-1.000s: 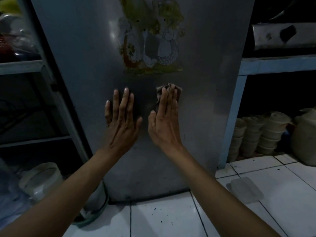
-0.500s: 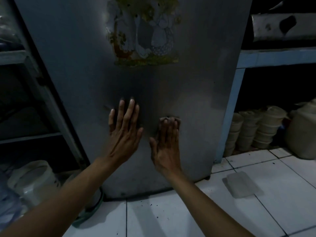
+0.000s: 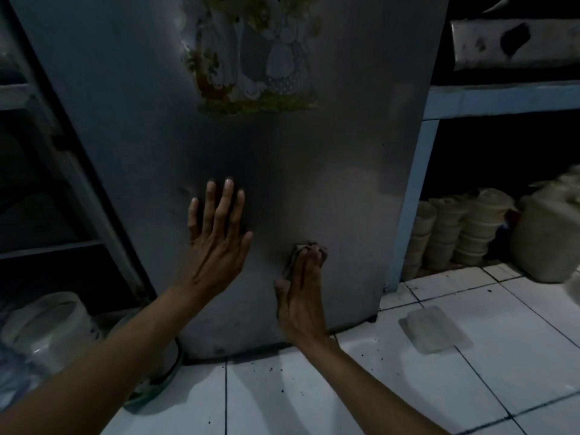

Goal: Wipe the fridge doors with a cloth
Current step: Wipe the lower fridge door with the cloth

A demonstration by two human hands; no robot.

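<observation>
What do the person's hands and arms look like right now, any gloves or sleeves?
The left hand and right hand are bare: no gloves, rings or watch visible. Both are slim, with short pale nails and raised tendons on the backs. The left forearm and right forearm are bare, no sleeve in frame. Dim light hides finer marks.

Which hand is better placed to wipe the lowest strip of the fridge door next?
Right, probably. The right hand presses the cloth low on the fridge door; the left hand rests bare, higher up.

Left hand (image 3: 216, 243) flat on fridge door (image 3: 345, 146), right hand (image 3: 301, 296) lower right pressing cloth (image 3: 306, 251) against it
</observation>
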